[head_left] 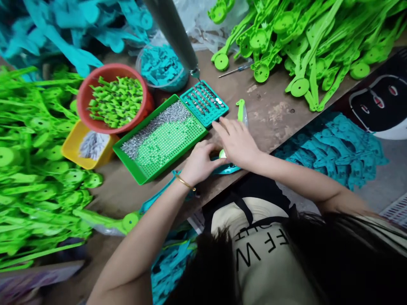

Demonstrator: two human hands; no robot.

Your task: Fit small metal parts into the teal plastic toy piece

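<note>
While both hands meet near the middle of the brown table, the left hand is curled down on a teal plastic piece that lies flat at the table's near edge, and it seems to press the piece so it stays put. The right hand lies over the same piece, fingers bent and close together, but I cannot tell if they pinch something small. A green part sticks out past the right hand at 12 o'clock. At 11 o'clock from the hands sits a small teal tray with tiny metal bits in rows, and at 10 o'clock a green tray is partly filled with silver bits. Farther at 10 o'clock stand a red bowl of green pieces and a yellow box. Big heaps of green parts lie at 1 o'clock and at 9 o'clock. To do this well, I think the left hand should keep the piece flat and steady, and the right hand should work slowly so no small bit rolls away.
</note>
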